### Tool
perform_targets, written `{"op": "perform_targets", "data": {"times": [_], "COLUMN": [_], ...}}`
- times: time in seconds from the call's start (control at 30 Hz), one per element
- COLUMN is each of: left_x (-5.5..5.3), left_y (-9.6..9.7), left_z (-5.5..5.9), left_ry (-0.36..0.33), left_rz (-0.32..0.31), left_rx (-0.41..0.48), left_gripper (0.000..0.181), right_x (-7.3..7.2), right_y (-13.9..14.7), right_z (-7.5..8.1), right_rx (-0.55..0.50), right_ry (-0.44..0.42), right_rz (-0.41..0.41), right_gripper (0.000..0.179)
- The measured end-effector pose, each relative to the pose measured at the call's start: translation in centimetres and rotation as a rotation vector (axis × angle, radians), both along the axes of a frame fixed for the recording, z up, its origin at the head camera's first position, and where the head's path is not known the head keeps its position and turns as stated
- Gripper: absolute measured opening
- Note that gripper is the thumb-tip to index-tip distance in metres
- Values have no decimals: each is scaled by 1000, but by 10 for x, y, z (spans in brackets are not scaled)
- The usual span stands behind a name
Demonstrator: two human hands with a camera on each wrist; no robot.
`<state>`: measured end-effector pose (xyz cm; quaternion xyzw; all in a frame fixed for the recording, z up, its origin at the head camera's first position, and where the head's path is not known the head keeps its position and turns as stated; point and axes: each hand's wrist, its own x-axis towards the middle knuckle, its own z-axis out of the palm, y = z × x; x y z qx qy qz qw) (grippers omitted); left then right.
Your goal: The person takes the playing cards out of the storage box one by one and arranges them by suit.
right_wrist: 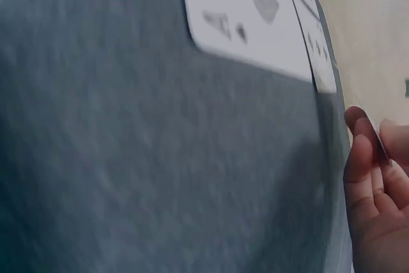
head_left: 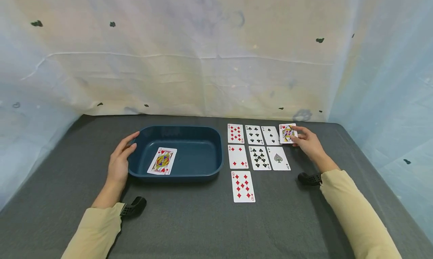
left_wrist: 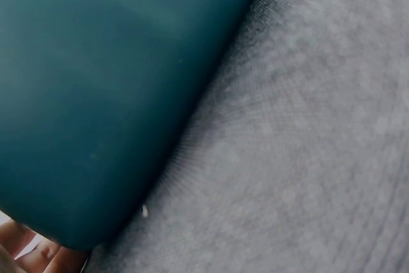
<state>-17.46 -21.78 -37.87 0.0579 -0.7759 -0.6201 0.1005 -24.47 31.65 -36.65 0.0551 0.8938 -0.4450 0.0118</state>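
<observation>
In the head view my left hand [head_left: 118, 165] touches the left end of a dark blue tray [head_left: 176, 177], its fingers lying along the outer wall. The left wrist view shows the tray's side [left_wrist: 96, 94] close up, with a few fingertips at its corner. A jack of hearts [head_left: 162, 161] lies face up in the tray. My right hand [head_left: 309, 144] pinches a face card [head_left: 286, 134] by its right edge, at the right end of the top row of cards. In the right wrist view that card appears edge-on between thumb and fingers.
Left of the held card lie a ten of diamonds [head_left: 235, 134], a six of clubs [head_left: 254, 135] and a spade card [head_left: 270, 135]. Below are a four of diamonds [head_left: 238, 156], nine of clubs [head_left: 259, 158], ace of spades [head_left: 279, 158] and nine of diamonds [head_left: 243, 187]. Cloth walls [head_left: 203, 63] surround the table.
</observation>
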Motion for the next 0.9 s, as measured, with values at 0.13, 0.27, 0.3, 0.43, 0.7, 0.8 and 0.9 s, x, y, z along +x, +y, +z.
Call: {"op": "perform_targets", "data": {"times": [0.13, 0.27, 0.3, 0.43, 0.7, 0.8, 0.9], "left_x": [0, 0, 0, 0, 1, 1, 1], "left_y": [0, 0, 0, 0, 0, 1, 0], "left_z": [0, -1, -1, -1, 1, 1, 0], "left_ry": [2, 4, 5, 7, 2, 4, 5], "left_rz": [0, -4, -5, -4, -11, -12, -9], "left_rx": [5, 11, 11, 12, 10, 12, 16], "left_gripper": [43, 43, 43, 43, 43, 43, 43], "right_x": [0, 0, -1, -4, -9, -8, -7], "right_y": [9, 14, 15, 14, 6, 2, -1], "right_z": [-1, -2, -2, -3, -5, -7, -9], "right_rx": [73, 173, 205, 338, 458, 462, 456], "right_ry": [-25, -6, 8, 65, 61, 92, 111], "right_rz": [26, 73, 83, 106, 97, 91, 74], "right_gripper": [48, 46, 45, 46, 49, 46, 44]}}
